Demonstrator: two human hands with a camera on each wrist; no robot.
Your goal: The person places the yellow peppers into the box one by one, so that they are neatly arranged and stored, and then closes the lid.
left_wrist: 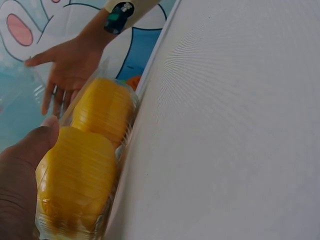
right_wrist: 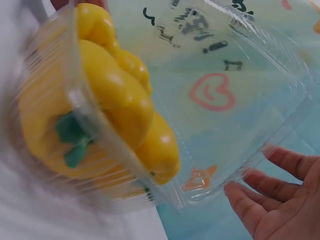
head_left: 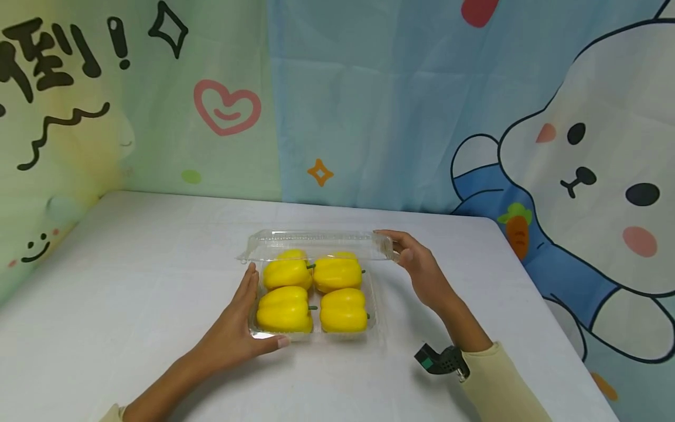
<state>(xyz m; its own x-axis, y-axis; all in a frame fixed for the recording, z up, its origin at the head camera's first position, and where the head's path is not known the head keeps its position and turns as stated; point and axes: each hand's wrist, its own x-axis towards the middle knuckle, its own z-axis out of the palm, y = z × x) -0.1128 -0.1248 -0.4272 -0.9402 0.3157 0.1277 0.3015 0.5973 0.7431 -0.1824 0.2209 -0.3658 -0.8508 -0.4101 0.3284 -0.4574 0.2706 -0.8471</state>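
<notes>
Several yellow bell peppers (head_left: 285,309) with green stems lie in two rows inside a clear plastic clamshell box (head_left: 373,299). Its hinged transparent lid (head_left: 321,239) stands raised at the far side. My left hand (head_left: 232,331) rests against the box's near left corner, fingers straight along the left wall and thumb stretched along the front. In the left wrist view that thumb (left_wrist: 37,142) lies at the rim beside a pepper (left_wrist: 75,175). At the lid's right end is my right hand (head_left: 422,266); in the right wrist view its extended fingertips (right_wrist: 272,150) meet the lid's outer edge.
A white-covered table (head_left: 132,281) carries the box. Behind it hangs a printed cloth backdrop (head_left: 364,117) with a cartoon animal at the right. A black device (head_left: 442,358) is strapped at my right wrist, by the pale sleeve (head_left: 498,381).
</notes>
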